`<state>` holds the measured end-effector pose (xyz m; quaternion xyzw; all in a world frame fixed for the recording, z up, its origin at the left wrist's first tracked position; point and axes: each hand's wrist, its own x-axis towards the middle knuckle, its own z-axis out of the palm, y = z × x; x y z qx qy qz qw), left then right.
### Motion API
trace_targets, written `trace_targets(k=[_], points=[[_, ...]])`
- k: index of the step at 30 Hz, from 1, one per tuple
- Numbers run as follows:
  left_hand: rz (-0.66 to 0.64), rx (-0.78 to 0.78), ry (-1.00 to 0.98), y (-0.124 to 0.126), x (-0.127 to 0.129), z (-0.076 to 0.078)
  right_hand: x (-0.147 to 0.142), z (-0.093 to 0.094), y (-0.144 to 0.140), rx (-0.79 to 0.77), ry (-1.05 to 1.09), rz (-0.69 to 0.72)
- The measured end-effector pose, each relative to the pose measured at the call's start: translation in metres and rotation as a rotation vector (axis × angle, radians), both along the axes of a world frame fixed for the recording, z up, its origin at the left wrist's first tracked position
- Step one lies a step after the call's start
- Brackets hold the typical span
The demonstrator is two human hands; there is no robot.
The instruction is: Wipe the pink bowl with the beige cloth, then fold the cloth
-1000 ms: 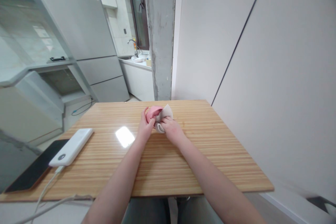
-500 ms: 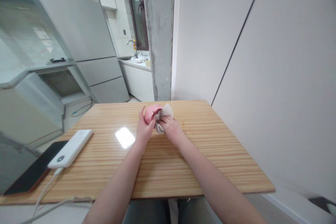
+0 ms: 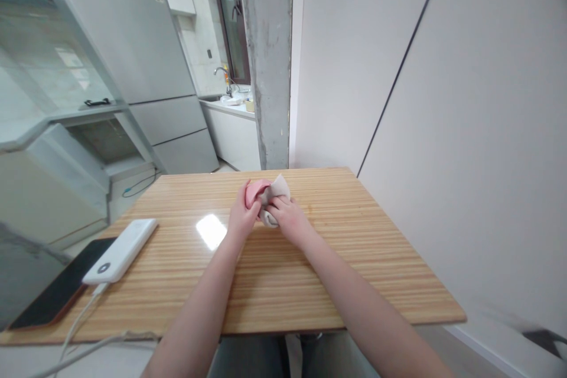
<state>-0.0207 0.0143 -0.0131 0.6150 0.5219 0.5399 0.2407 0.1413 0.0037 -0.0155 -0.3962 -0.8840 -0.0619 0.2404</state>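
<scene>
A person's left hand (image 3: 241, 214) gripped a pink object (image 3: 255, 190) over a table (image 3: 354, 248), while the right hand (image 3: 290, 220), close beside it, clutched a pale cloth (image 3: 280, 186) bunched against the object's right side. Well to the left of the grip lay a power bank (image 3: 124, 248), and farther left still, a black slab (image 3: 48, 295).

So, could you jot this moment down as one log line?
Left hand: gripping pink item | Right hand: holding pale cloth against it | Table: white power bank with cable, at left
</scene>
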Motion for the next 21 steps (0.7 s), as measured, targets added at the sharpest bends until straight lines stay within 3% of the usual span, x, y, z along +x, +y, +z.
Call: trace_targets(k=[6, 9, 15, 21], points=[[0.007, -0.030, -0.257, -0.007, 0.039, -0.010, -0.001, -0.007, 0.004, -0.028, 0.107, -0.130], [0.063, -0.046, -0.217, -0.004, 0.035, -0.010, -0.003, -0.007, 0.005, -0.044, 0.094, -0.086], [0.145, -0.026, 0.042, -0.006, 0.008, 0.000, -0.002, -0.003, 0.005, -0.051, 0.083, 0.011], [0.103, 0.013, -0.225, -0.012, 0.039, -0.003, -0.001, -0.009, 0.007, -0.083, 0.180, -0.010]])
